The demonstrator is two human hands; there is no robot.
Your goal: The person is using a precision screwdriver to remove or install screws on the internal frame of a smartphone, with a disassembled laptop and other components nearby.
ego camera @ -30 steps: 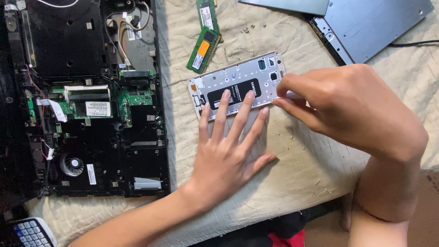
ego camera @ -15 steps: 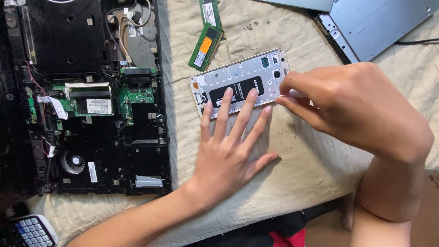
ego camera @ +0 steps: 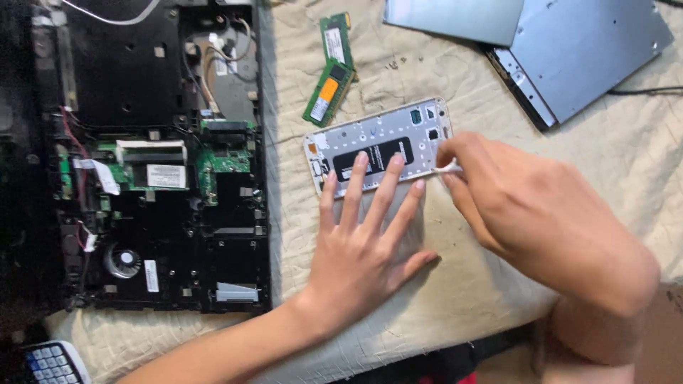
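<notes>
A white opened phone frame (ego camera: 377,142) with a black strip along its middle lies tilted on a beige quilted cloth (ego camera: 441,299). My left hand (ego camera: 366,238) lies flat on the cloth, fingers spread, with the fingertips pressing on the phone's near edge. My right hand (ego camera: 530,210) is at the phone's right end, its fingers pinched on a small white tool (ego camera: 449,168) that touches the phone's lower right corner. The tool's full shape is hidden by my fingers.
An opened black laptop base (ego camera: 153,156) with a green board and a fan fills the left. Two green memory sticks (ego camera: 331,75) lie above the phone. A grey flat drive (ego camera: 583,53) and a grey panel (ego camera: 455,18) sit at the top right. A calculator (ego camera: 50,363) shows at the bottom left corner.
The view has shifted slightly. My right hand's fingers have closed in on the phone's lower right corner. My left hand stays pressed on the phone's edge.
</notes>
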